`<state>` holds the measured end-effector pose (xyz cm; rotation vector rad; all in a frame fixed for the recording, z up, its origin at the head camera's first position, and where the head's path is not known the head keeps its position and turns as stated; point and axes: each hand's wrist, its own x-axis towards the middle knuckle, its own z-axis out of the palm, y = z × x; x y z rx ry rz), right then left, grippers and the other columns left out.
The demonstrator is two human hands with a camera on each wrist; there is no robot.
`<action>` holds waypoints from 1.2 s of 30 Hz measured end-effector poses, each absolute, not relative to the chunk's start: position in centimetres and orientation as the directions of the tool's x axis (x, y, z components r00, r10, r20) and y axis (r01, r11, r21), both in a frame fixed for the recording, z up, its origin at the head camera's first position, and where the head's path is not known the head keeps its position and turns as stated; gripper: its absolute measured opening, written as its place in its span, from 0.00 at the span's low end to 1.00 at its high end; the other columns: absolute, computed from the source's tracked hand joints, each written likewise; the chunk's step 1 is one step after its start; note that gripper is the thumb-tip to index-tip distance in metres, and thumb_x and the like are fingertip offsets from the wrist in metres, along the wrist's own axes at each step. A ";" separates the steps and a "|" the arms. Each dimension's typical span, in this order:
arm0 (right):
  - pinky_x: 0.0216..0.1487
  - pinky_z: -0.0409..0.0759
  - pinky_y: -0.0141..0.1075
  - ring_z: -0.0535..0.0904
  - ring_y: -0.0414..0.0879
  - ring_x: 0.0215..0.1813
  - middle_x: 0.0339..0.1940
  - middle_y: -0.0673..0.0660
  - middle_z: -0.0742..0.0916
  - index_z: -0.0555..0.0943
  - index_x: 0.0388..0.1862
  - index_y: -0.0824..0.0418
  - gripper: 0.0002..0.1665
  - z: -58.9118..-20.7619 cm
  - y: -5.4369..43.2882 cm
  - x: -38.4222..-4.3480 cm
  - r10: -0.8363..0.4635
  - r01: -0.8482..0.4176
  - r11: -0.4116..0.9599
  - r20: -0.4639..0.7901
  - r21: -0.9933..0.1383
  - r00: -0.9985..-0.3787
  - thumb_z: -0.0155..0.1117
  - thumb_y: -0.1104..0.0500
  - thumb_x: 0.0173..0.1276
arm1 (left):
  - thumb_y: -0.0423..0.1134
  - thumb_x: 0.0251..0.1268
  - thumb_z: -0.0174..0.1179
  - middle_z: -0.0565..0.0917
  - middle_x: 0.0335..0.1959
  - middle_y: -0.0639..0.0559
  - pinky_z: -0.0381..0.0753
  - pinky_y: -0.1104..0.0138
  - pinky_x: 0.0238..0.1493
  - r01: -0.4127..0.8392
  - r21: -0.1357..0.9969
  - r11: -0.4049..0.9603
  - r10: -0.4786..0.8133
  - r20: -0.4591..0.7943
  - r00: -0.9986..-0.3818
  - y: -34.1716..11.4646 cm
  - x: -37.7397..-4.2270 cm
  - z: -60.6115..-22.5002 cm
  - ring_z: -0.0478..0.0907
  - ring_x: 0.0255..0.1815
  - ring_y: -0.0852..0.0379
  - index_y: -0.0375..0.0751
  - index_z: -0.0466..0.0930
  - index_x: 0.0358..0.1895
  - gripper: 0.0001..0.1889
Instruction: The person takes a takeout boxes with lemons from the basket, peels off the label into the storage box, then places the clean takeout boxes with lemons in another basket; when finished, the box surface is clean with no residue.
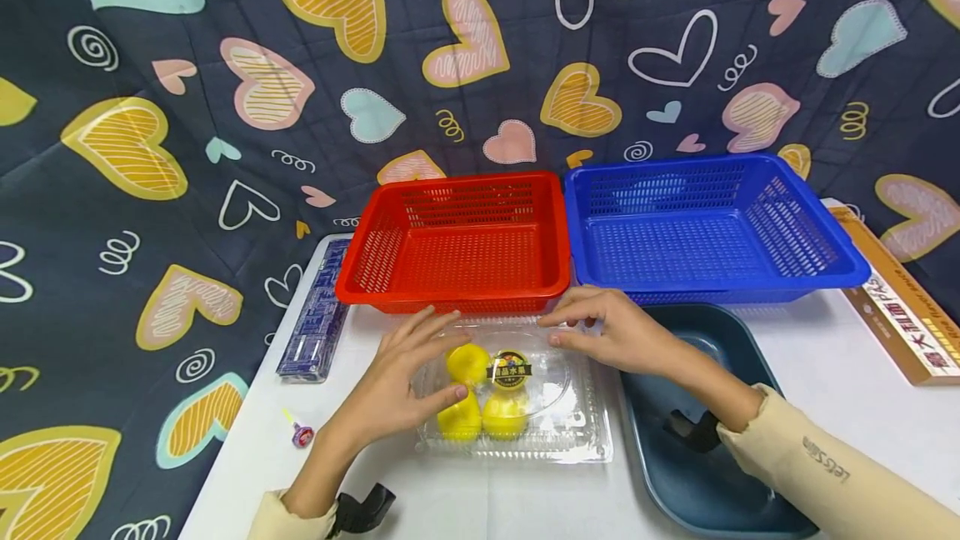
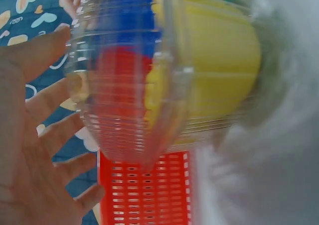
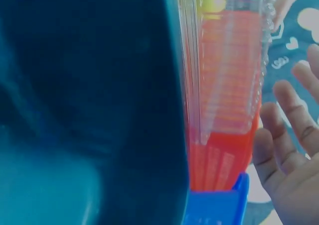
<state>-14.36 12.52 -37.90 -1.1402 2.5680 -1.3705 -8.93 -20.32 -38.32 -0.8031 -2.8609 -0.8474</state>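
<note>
White table (image 1: pixel 450 511): blue basket (image 1: pixel 720 284), red basket (image 1: pixel 457 296) along far edge.
Clear plastic clamshell (image 1: pixel 573 423) before red basket, in from table's left edge. Left hand (image 1: pixel 397 377), fingers spread, at its left side; right hand (image 1: pixel 622 330), fingers loosely bent, at its far right corner; neither grips, contact unclear. Yellow pieces (image 1: pixel 505 417) inside, left half.

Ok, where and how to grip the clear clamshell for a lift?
Probably the low rim at both ends, from left and right: the clear clamshell lies flat and wide, its rim jutting out. The right looks tighter, the dark tray being close.
</note>
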 end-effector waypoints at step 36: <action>0.53 0.59 0.43 0.65 0.44 0.51 0.43 0.50 0.77 0.87 0.57 0.44 0.20 -37.5 7.7 -14.0 -0.743 -0.654 0.502 0.105 -0.566 -0.661 0.73 0.55 0.65 | 0.55 0.57 0.73 0.66 0.79 0.63 0.52 0.32 0.76 0.509 0.534 0.675 0.526 0.137 -0.840 -20.3 -9.4 -40.4 0.46 0.86 0.46 0.62 0.80 0.66 0.31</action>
